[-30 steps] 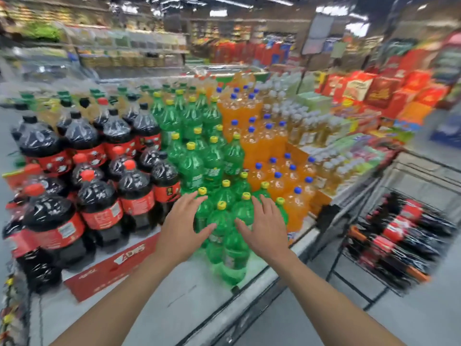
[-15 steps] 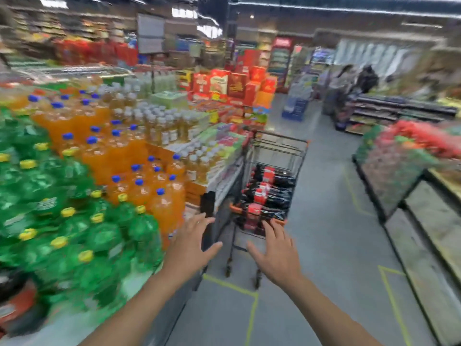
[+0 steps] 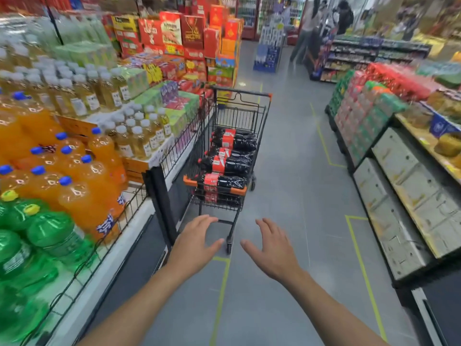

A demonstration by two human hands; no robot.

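Though red labels (image 3: 209, 182) blur, dark bottles (image 3: 233, 182) lie in the cart (image 3: 239, 89).

The cart (image 3: 238, 117) is black wire with orange bumpers, its cola bottles (image 3: 234, 142) are near-black with red labels, the orange bottles (image 3: 99, 151) have blue caps, the green bottles (image 3: 50, 228) yellow caps, the pale bottles (image 3: 124, 143) white caps, the boxes (image 3: 172, 31) are red and gold, and the grey floor (image 3: 294, 196) bears yellow lines (image 3: 220, 295).

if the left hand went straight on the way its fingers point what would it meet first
Probably the near end of the shopping cart, at its low frame under the cola bottles. The left hand is open, with bare floor between; depth is hard to judge.
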